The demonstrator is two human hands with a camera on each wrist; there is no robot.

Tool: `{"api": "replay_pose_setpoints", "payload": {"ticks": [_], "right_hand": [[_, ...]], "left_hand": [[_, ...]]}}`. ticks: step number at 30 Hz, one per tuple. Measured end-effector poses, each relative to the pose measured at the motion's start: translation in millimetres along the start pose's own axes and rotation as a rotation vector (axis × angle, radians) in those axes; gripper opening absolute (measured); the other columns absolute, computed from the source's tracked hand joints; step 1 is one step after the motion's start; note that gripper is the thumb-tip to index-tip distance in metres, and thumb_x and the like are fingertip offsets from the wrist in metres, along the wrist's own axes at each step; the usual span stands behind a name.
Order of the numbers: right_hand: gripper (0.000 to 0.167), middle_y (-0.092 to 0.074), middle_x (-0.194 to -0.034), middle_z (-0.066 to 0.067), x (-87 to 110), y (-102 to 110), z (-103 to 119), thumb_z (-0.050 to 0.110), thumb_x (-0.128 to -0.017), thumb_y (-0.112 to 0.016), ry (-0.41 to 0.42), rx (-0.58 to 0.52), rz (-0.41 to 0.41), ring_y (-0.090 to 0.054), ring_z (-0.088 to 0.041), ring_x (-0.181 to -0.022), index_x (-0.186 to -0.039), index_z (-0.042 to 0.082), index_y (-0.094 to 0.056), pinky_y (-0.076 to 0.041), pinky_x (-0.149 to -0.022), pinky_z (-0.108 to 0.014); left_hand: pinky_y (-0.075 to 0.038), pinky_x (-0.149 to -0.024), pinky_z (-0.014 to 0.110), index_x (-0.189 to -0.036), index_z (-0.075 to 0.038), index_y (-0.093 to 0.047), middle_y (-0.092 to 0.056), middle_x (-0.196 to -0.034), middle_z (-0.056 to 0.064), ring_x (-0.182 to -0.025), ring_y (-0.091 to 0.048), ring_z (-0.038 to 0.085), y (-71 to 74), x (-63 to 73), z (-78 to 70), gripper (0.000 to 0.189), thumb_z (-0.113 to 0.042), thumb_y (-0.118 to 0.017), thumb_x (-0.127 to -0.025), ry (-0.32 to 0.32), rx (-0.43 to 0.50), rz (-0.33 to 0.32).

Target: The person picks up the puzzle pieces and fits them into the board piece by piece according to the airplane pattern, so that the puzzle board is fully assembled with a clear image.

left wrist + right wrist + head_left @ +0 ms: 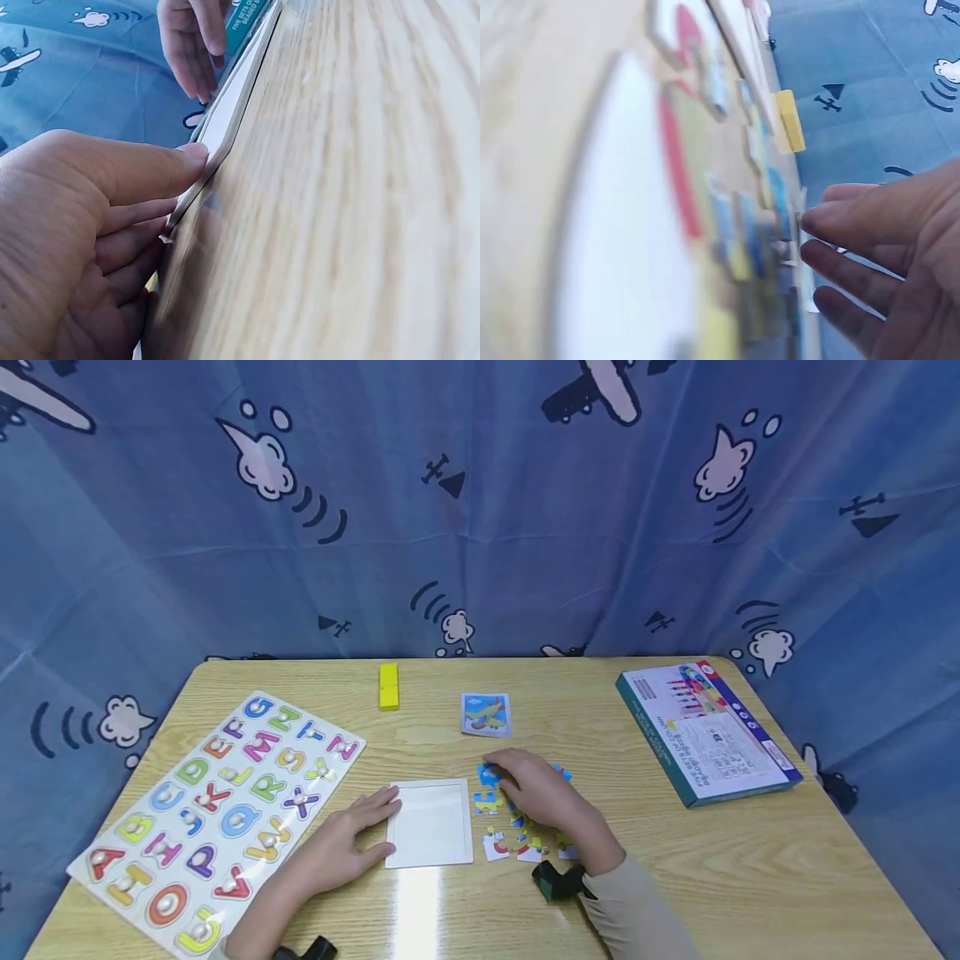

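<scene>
A square white puzzle tray (pixel 430 823) lies flat on the table. My left hand (pixel 351 837) rests at its left side, thumb by the lower corner and fingertips by the upper one. In the left wrist view the thumb (pixel 154 169) touches the tray's rim (pixel 196 178). To the tray's right are several loose jigsaw pieces, among them a white and red one (pixel 495 847). Over these pieces reaches my right hand (pixel 542 789), fingertips close to a blue piece (pixel 488 775). Its fingers are loosely bent and apart in the right wrist view, with nothing seen between them.
A picture card (pixel 486 715) with a yellow plane lies behind the pieces. Two yellow blocks (pixel 388 687) stand near the back edge. An alphabet peg board (pixel 217 810) covers the left side, and a boxed set (pixel 708 735) sits at the right. Behind hangs a blue curtain (pixel 480 510).
</scene>
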State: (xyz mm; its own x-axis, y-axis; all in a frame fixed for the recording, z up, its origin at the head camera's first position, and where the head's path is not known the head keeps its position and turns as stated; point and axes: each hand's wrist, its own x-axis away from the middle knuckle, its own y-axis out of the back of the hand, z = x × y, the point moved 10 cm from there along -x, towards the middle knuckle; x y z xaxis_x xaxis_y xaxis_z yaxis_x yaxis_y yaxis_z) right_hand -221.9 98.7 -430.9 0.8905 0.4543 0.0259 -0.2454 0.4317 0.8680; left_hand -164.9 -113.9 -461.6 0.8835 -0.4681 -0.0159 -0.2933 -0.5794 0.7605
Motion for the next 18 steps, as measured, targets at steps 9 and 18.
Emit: {"api": "replay_pose_setpoints", "payload": {"ticks": [9, 18], "right_hand": [[0.034, -0.061, -0.126, -0.006, -4.0, -6.8, 0.7, 0.006, -0.091, -0.061, 0.022, 0.062, -0.066, -0.055, -0.024, -0.12, -0.126, 0.008, -0.061, -0.047, -0.103, -0.041], [0.029, -0.06, -0.112, -0.003, -2.1, -3.4, 0.5, 0.006, -0.09, -0.063, 0.036, 0.097, -0.126, -0.054, -0.019, -0.106, -0.118, 0.008, -0.067, -0.053, -0.091, -0.035]], "left_hand": [[-0.029, -0.114, 0.047, -0.134, -0.011, -0.055, -0.042, -0.148, 0.002, -0.138, -0.036, 0.025, 0.9, -0.8, 1.1, 0.054, -0.026, -0.07, -0.085, -0.011, 0.014, -0.015], [-0.03, -0.114, 0.046, -0.136, -0.01, -0.052, -0.043, -0.147, 0.003, -0.138, -0.037, 0.024, 1.9, -0.6, 0.1, 0.057, -0.026, -0.07, -0.085, -0.028, -0.002, -0.032]]}}
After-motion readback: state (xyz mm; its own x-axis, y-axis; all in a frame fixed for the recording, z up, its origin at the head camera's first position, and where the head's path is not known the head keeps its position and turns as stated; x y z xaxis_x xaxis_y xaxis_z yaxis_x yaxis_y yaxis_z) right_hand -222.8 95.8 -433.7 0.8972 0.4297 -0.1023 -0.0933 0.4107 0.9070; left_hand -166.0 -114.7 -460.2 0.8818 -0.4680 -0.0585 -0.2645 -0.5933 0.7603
